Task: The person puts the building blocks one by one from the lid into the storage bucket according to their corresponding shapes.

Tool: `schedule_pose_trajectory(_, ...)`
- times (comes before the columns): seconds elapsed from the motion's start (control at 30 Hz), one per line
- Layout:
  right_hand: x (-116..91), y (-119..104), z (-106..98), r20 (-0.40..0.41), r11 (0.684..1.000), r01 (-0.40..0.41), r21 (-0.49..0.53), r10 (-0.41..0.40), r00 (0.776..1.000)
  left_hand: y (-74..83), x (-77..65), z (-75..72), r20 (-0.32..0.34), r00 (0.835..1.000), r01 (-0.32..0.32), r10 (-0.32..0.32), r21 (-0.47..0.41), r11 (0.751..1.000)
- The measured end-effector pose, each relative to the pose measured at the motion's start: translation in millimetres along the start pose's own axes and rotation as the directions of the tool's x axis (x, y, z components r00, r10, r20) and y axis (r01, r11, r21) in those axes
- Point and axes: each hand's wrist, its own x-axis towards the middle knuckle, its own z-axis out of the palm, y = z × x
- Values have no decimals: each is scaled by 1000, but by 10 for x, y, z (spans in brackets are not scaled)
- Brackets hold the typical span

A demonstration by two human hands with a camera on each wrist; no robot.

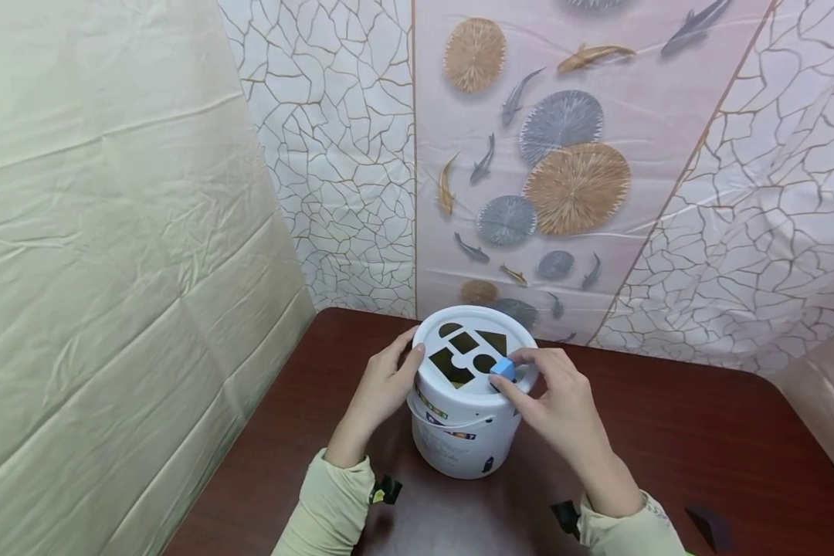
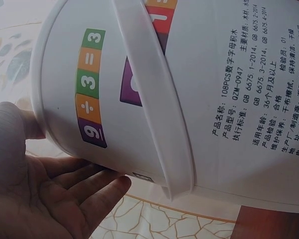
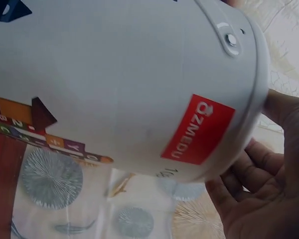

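Note:
A white lidded bucket (image 1: 459, 444) stands upright on the table, its handle hanging across the front. The white lid (image 1: 427, 371) has several cut-out holes of different shapes. My left hand (image 1: 387, 378) grips the bucket's left rim, thumb at the lid's edge and fingers along the side; the left wrist view shows this hand (image 2: 65, 184) beside printed number tiles. Between thumb and index finger, my right hand (image 1: 563, 401) pinches a small blue block (image 1: 503, 369) at the lid's right front. In the right wrist view the right hand (image 3: 269, 174) is by the rim; the block is hidden there.
The bucket rests on a dark reddish-brown table (image 1: 674, 432). A dark flat piece (image 1: 710, 527) lies near the front right. Patterned cloth (image 1: 361, 154) hangs behind the table, and a plain pale cloth (image 1: 111, 232) hangs on the left.

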Motion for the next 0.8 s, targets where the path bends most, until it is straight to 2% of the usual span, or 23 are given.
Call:
schedule_pose_trajectory(0.27, -19, -9, -90, 29, 1000, -11, -12, 11, 1000, 12, 0, 1, 1, 1000, -8, 8, 4, 1000)
schedule_pose_trajectory(0.43, -24, -17, -54, 18, 1000, -24, 1, 24, 1000, 8, -2, -11, -8, 1000, -11, 11, 11, 1000)
schedule_pose_trajectory(0.6, -31, -57, -28, 20, 994, -105, -12, 105, 994, -8, -7, -5, -7, 1000, -6, 6, 10, 1000)
schedule_pose_trajectory(0.8, -14, -113, -86, 69, 976, -205, -67, 210, 975, 5, -2, 4, -7, 1000, -12, 12, 7, 1000)
